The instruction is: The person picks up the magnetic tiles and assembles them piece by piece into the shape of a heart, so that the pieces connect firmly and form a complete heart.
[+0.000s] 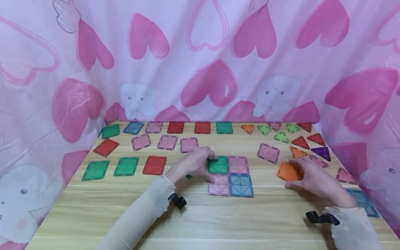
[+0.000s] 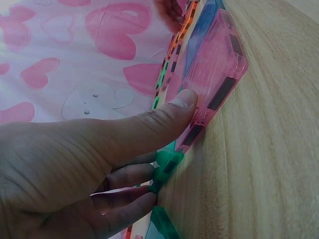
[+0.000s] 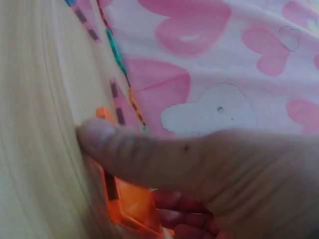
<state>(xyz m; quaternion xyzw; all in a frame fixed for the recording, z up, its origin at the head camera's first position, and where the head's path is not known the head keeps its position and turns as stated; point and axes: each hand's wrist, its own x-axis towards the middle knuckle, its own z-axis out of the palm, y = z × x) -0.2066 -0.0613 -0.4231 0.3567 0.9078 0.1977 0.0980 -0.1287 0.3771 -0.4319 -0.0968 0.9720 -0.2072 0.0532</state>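
Four translucent square magnetic tiles lie edge to edge in a two-by-two block: a green tile (image 1: pixel 218 164), a pink tile (image 1: pixel 238 165), another pink tile (image 1: pixel 218 184) and a blue tile (image 1: pixel 241 185). My left hand (image 1: pixel 197 161) rests at the block's left side, thumb on the near pink tile (image 2: pixel 214 79), other fingers at the edge of the green tile (image 2: pixel 167 167). To the right, my right hand (image 1: pixel 312 175) pinches an orange tile (image 1: pixel 286 171) between thumb and fingers. In the right wrist view the thumb crosses that orange tile (image 3: pixel 132 206), hiding part of it.
Green, red, pink and blue squares, such as a red tile (image 1: pixel 154 165), lie left and behind. A pink square (image 1: pixel 268 153) sits right of the block. Several triangles, including a purple one (image 1: pixel 321 153), are at the back right. A blue tile (image 1: pixel 362 202) lies under the right forearm.
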